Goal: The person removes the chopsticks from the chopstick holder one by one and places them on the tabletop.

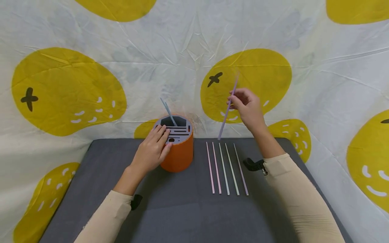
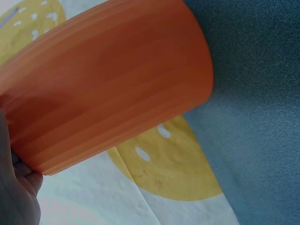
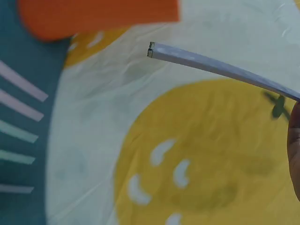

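Note:
My right hand [image 1: 247,106] pinches a lilac chopstick [image 1: 225,121] between thumb and fingers, above the table's back edge. It slants, thick square end down and thin end up; that square end shows large in the right wrist view. An orange cylindrical knife and utensil holder [image 1: 179,158] stands left of it, topped by a grey slotted insert [image 1: 182,132]. My left hand [image 1: 150,148] rests on this top, fingers stretched across the slots and thumb by the near rim. Light blue chopsticks [image 1: 168,109] lean in the holder's rear opening, their lower ends hidden.
On the dark grey tablecloth [image 1: 182,216], several chopsticks lie side by side right of the holder: pink ones [image 1: 210,168], pale green ones [image 1: 232,170] and one lilac. A white curtain [image 1: 170,44] printed with yellow fruit hangs close behind the table.

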Demonstrator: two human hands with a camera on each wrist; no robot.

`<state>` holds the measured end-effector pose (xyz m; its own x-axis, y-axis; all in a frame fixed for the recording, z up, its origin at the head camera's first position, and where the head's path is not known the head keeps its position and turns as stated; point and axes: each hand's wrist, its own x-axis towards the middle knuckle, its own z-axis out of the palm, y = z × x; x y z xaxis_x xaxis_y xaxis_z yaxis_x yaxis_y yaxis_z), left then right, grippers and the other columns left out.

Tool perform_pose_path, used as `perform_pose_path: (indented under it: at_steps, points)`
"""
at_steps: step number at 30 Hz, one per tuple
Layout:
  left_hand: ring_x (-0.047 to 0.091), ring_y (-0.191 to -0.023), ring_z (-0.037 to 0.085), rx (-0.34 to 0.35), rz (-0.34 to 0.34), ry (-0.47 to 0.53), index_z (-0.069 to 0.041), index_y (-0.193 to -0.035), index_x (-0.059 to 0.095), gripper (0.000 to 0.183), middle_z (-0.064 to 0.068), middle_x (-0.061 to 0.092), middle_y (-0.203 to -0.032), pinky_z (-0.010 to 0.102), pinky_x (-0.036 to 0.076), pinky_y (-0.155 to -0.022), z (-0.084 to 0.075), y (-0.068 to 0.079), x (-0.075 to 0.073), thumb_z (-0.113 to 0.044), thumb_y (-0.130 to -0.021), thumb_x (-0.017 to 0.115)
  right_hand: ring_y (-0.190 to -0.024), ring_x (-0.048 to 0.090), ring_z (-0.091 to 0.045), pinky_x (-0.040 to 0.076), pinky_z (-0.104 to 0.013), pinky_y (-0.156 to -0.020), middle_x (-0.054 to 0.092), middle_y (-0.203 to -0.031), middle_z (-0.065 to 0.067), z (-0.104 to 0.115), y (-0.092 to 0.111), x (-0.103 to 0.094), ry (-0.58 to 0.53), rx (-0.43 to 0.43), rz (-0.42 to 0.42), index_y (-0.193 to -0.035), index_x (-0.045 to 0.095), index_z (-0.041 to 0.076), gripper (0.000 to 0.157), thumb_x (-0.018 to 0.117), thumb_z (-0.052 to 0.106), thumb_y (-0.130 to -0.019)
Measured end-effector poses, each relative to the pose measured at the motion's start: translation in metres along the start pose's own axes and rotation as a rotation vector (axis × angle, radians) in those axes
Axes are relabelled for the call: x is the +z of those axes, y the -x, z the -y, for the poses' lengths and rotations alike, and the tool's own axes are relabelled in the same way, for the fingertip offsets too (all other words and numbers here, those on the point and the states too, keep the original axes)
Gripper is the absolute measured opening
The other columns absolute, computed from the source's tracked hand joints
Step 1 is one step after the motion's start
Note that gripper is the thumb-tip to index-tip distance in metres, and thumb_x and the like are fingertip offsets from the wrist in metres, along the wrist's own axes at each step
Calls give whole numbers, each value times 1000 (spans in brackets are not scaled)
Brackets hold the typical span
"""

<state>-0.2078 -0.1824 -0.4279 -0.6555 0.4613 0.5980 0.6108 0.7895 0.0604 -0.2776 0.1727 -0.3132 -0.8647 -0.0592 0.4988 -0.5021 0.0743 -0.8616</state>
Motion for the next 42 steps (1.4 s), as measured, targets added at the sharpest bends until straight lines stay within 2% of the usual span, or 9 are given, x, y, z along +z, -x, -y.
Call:
perform_pose_path:
  at_steps: [7,14,18,22,28,32,37,42]
  points:
    - [47,-145,42,10,-10,6,4,-146,55,54,25,53,-151,57,37,-121,0,-3,0,-29,-103,60,-84,71,-8,63,-22,-76,71,-94,4,-33,21,-40,157,60,-1,-118,68,-2,21,65,12,-102]
    - [46,-146,40,4,-2,3,3,-147,55,54,24,52,-152,55,36,-122,0,-3,0,-29,-103,60,-81,72,-6,63,-22,-74,72,-91,12,-64,40,-73,204,155,6,-119,66,-6,23,65,10,-102]
    - [46,-146,40,5,-5,6,3,-147,54,54,24,52,-152,56,36,-122,0,-3,1,-30,-104,58,-79,72,-2,62,-20,-72,74,-91,7,-82,53,-91,279,220,12,-123,65,-9,29,65,12,-102]
    - [47,-145,41,13,-13,5,3,-146,55,54,25,53,-151,56,36,-122,1,-3,0,-31,-105,56,-78,70,0,61,-17,-71,75,-97,-5,-100,67,-104,374,287,51,-126,65,-11,35,64,16,-103]
    - [47,-144,42,13,-14,-2,4,-146,55,54,25,53,-151,57,38,-120,2,-3,-2,-32,-105,56,-80,69,-2,63,-24,-76,73,-108,-23,-128,86,-115,372,427,162,-128,63,-12,36,60,16,-106]
    - [48,-144,42,11,-17,-4,4,-146,56,55,25,54,-151,57,38,-120,2,-3,-2,-29,-103,61,-79,69,-4,65,-30,-77,70,-106,-29,-143,96,-116,367,482,228,-127,60,-16,36,60,14,-106]
    - [49,-143,42,14,-25,-5,4,-145,57,55,26,55,-150,57,38,-120,1,-4,-2,-27,-101,64,-76,68,-6,65,-31,-75,71,-99,-23,-154,104,-116,359,538,268,-127,58,-18,37,62,11,-104]
    - [49,-143,42,9,-24,-3,4,-145,57,54,25,54,-150,56,38,-120,1,-3,-1,-27,-101,63,-75,67,-7,64,-26,-70,70,-95,-18,-160,109,-113,354,571,298,-127,58,-19,37,61,10,-104]
